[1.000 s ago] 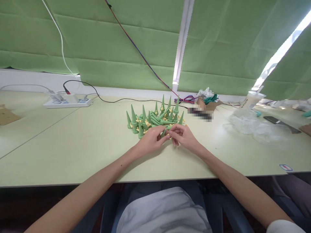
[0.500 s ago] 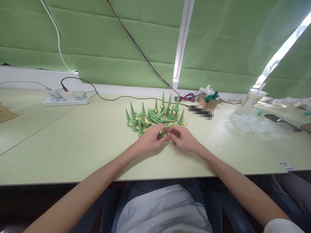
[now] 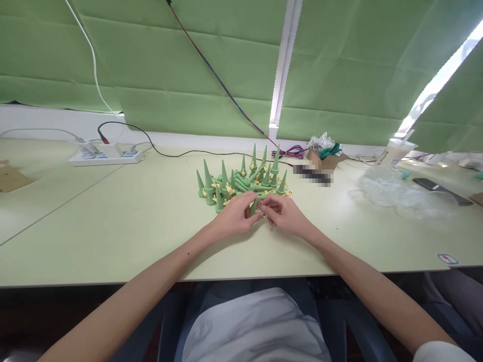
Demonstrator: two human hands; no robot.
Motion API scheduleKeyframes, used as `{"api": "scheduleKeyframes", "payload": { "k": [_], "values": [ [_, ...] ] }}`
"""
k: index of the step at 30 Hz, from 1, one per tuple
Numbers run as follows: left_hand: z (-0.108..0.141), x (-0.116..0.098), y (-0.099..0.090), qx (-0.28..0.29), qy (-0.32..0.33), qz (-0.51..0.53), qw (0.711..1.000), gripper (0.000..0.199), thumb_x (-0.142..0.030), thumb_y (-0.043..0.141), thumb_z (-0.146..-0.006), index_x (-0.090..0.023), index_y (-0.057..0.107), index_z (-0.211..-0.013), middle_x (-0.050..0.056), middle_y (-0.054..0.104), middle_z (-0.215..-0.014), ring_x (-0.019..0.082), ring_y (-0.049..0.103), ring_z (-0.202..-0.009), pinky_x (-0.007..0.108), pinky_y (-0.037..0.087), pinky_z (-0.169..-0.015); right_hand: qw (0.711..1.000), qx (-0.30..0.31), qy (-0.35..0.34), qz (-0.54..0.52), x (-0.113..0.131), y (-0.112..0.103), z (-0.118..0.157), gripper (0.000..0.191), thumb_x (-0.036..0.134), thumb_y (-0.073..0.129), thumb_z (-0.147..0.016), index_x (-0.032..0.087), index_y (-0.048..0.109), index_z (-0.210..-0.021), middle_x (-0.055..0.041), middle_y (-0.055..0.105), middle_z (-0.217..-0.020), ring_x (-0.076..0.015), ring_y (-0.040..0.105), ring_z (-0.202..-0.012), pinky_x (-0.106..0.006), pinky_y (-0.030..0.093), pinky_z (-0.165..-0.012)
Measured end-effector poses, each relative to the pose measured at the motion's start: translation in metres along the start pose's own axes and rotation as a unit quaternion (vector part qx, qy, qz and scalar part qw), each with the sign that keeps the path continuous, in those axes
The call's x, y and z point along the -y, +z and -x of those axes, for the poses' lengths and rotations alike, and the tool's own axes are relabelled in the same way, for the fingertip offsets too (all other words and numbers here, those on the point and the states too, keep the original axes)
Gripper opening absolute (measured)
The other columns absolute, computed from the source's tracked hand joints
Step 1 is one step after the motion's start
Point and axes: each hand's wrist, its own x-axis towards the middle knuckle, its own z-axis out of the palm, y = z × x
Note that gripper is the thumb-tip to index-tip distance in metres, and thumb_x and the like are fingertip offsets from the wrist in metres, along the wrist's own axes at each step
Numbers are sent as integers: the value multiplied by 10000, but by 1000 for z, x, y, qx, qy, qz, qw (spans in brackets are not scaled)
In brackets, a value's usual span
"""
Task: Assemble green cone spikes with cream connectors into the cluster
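Note:
My left hand [image 3: 241, 212] is closed round a small green cone-shaped piece [image 3: 254, 205], which leans between thumb and fingers. Fingertips of my right hand [image 3: 281, 212] are pinched together at the right side of that piece; what sits between them is mostly hidden, with a bit of yellow showing below. Just beyond both hands is a cluster of green cone-shaped pieces [image 3: 209, 183]. Several stand upright with small yellow parts [image 3: 229, 189] at their sides, and others lie in a heap in the middle.
A white power strip [image 3: 107, 158] lies at the back left. Behind the cluster are coiled red-blue wires [image 3: 290, 152] and a blurred dark object [image 3: 312, 174]. To the right stand a cup [image 3: 396, 152], a crumpled clear plastic bag [image 3: 392, 193] and a dark phone [image 3: 441, 191].
Both hands stay almost in place, with only slight finger movement at the green piece. The whole view has shifted a little.

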Motion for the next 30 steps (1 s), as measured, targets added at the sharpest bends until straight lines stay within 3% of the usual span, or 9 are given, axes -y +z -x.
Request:
{"api": "scheduleKeyframes", "payload": {
  "k": [9, 16, 30],
  "values": [
    [0, 0, 0, 2, -40, 25, 999, 193, -371, 563, -904, -187, 576, -846, 54, 569, -982, 128, 507, -626, 290, 417, -588, 992, -55, -31, 113, -3, -3, -1, 170, 323, 500, -931, 211, 592, -843, -23, 638, -699, -161, 570, -576, -282, 457, -569],
    [-1, 3, 3, 2, -64, -18, 998, 179, -326, 531, -914, -197, 555, -791, 1, 565, -695, 166, 518, -619, 289, 376, -588, 978, -97, -59, 177, -3, -5, -3, 223, 311, 440, -969, 213, 627, -898, -33, 641, -702, -193, 594, -648, -308, 445, -655],
    [-2, 6, 4, -7, -99, 9, 995, 157, -334, 522, -903, -211, 569, -818, -51, 480, -519, 141, 454, -474, 265, 331, -526, 989, -86, -36, 117, -5, -5, -2, 250, 320, 431, -992, 226, 588, -821, 10, 587, -563, -173, 565, -517, -320, 465, -654]
  ]
}}
